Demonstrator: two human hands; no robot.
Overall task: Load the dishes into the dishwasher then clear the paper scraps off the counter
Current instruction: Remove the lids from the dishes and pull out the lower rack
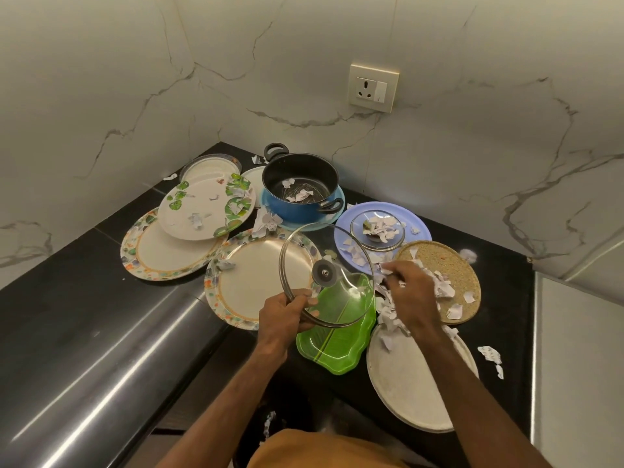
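Black stone counter [77,265] in the corner, and it's a proper mess from where I'm watching. My left hand [287,314], low and centre in the frame, pinches the rim of the glass lid [326,275] with the thumb on top and fingers curled underneath. The lid is tilted up off the counter, over a floral-rimmed plate [250,282] and the green leaf-shaped tray [337,339].

My right hand [410,295] is just right of it, knuckles toward the camera, fingers bent down into a heap of paper scraps [388,319]. Can't tell whether it's actually got hold of any.

That heap spills between the green tray, a round woven mat [445,278] and a big white plate [415,380] at lower right. More scraps lie on a lavender plate [381,251] above the hand, where a small glass dish [377,229] holds a bunch too.

Further up the frame, a blue pot [300,211] with black handles stands on a blue plate, scraps inside. Left of the pot, a leaf-print plate [202,211] overlaps another floral-rimmed one [162,255]. A wall socket [373,87] is on the marble at upper right.
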